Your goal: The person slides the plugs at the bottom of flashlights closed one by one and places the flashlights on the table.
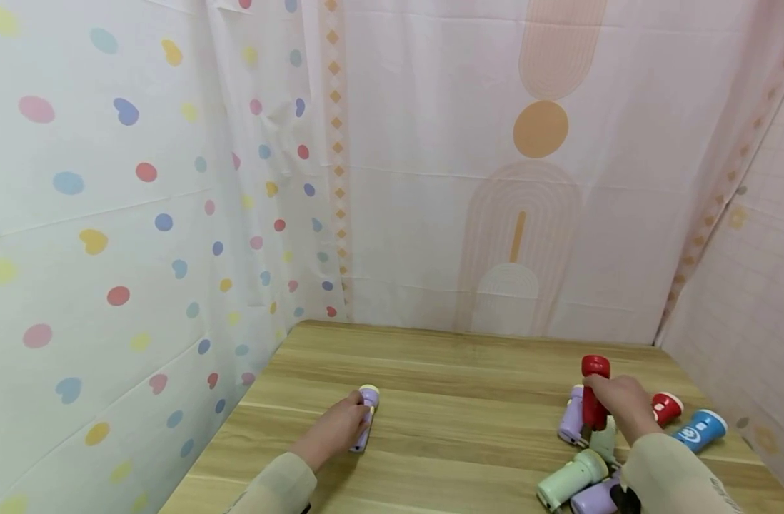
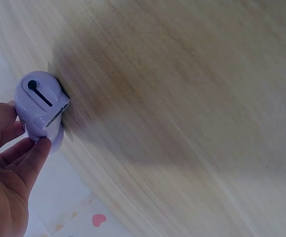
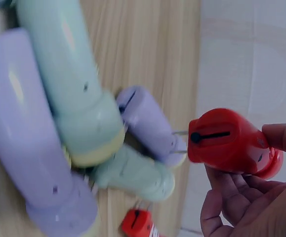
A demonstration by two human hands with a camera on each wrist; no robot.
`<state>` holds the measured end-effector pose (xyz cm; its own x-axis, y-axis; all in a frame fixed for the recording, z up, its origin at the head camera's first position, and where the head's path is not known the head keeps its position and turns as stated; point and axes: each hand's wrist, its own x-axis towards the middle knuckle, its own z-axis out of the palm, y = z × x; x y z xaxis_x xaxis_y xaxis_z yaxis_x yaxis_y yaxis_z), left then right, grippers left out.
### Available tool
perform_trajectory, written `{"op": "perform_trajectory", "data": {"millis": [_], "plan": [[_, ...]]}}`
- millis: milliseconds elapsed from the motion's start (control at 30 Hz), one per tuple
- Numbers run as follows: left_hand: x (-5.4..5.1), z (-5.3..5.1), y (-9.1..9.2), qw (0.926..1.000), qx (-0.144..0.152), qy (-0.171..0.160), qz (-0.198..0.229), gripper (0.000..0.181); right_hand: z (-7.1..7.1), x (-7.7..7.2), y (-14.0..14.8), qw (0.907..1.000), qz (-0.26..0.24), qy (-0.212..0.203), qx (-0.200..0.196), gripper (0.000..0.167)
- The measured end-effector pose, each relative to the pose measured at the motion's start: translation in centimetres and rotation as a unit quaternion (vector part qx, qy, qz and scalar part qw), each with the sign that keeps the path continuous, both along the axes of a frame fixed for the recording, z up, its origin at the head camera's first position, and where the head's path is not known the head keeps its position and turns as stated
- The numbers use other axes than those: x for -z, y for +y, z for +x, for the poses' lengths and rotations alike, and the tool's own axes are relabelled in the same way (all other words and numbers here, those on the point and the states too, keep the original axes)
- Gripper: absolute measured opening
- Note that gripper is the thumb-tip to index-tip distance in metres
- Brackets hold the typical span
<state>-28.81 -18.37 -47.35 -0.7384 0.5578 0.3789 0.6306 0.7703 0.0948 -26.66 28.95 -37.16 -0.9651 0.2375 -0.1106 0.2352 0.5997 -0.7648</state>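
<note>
At the left of the bench (image 1: pixel 456 414), the left hand (image 1: pixel 336 430) has its grip closed to the width of a lilac flashlight (image 2: pixel 40 102). Well apart rightward lie a pale-green flashlight (image 1: pixel 568 482) and a second lilac flashlight (image 1: pixel 569 420). Near these, the right hand (image 1: pixel 626 407) has its grip closed round a red flashlight (image 1: pixel 595 403), prongs out. Rightmost lies a blue flashlight (image 1: pixel 703 430).

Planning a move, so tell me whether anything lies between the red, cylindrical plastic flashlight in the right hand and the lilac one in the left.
Yes: another lilac plastic flashlight lies just left of the red flashlight. Beyond it, only wooden tabletop shows up to the lilac flashlight in the left hand.
</note>
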Motion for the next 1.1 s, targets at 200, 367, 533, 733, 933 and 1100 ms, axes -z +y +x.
{"op": "perform_trajectory", "data": {"millis": [200, 367, 533, 733, 933, 1100], "plan": [[0.1, -0.2, 0.0, 1.0000, -0.002, -0.003, 0.000, 0.007, -0.9, 0.7, -1.9, 0.9949, -0.096, 0.027, 0.015, 0.035], [0.1, -0.2, 0.0, 1.0000, -0.004, -0.003, -0.002, 0.006, -1.4, 1.1, -3.2, 0.9881, -0.153, 0.009, 0.018, 0.045], [0.2, -0.2, 0.0, 1.0000, -0.002, 0.009, -0.002, 0.006, -1.7, 1.3, -4.7, 0.9827, -0.182, -0.025, 0.024, 0.060], [0.1, -0.3, 0.0, 1.0000, -0.004, 0.002, 0.001, 0.006, -1.9, 1.9, -6.1, 0.9700, -0.239, -0.035, 0.027, 0.061], [0.0, -0.1, -0.1, 0.9999, -0.009, -0.011, 0.004, 0.004, -2.0, 2.2, -7.5, 0.9603, -0.276, -0.035, 0.018, 0.053], [-0.1, -0.2, -0.1, 0.9996, -0.013, -0.024, 0.004, 0.005, -2.1, 2.3, -8.5, 0.9520, -0.305, -0.023, 0.014, 0.046]]}}
